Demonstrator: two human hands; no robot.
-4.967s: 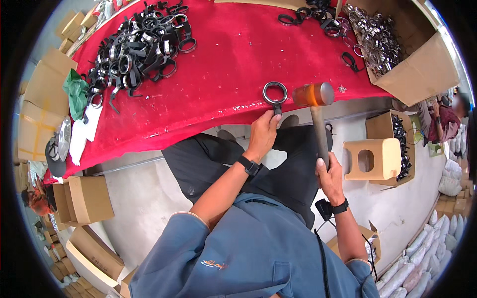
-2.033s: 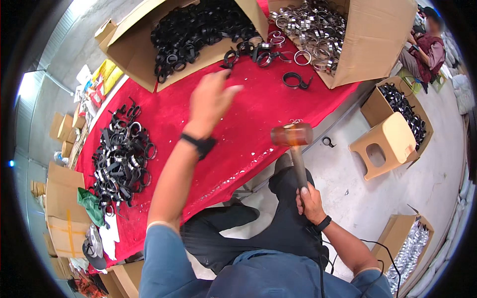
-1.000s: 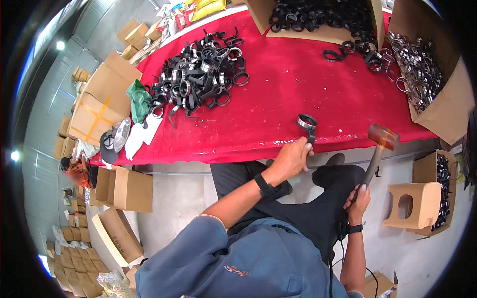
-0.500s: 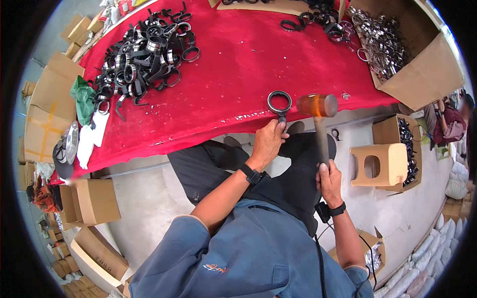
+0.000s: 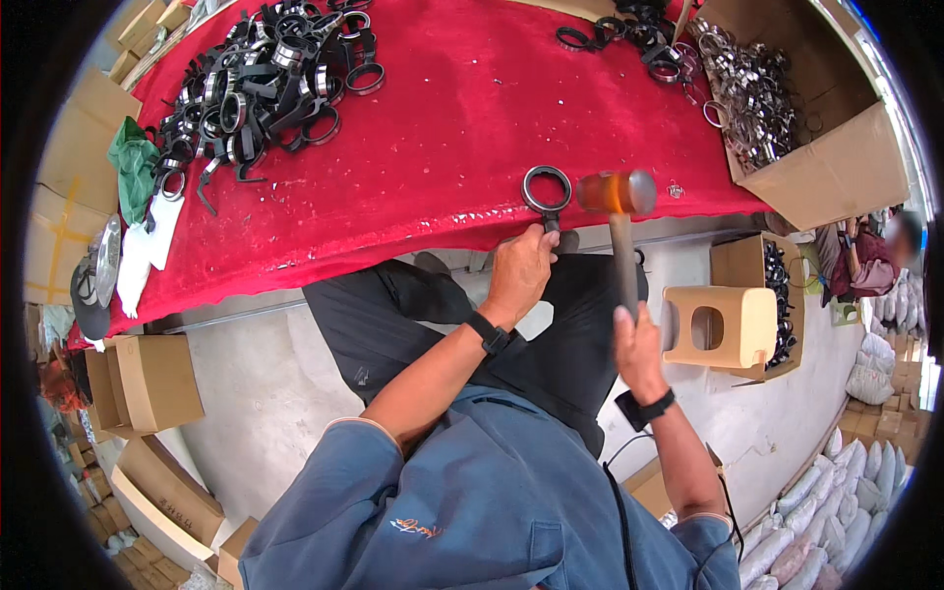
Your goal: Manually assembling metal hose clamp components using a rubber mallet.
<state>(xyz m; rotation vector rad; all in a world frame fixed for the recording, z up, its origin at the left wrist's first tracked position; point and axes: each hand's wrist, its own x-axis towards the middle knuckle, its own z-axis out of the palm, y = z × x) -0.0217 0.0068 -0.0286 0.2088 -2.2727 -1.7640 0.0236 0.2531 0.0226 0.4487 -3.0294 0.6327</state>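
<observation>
Little has shifted since half a second ago: mallet and ring stay at the red cloth-covered table's point(image 5: 433, 147) near edge.
Right hand point(image 5: 637, 346) grips the orange-headed mallet point(image 5: 615, 194), just beside the black metal ring clamp point(image 5: 546, 189); left hand point(image 5: 519, 275) pinches its tab there.

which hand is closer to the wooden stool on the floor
Right. The right hand, gripping the mallet handle, sits just left of the wooden stool in the picture. The left hand is farther left, at the red table edge holding the black ring clamp.
</observation>
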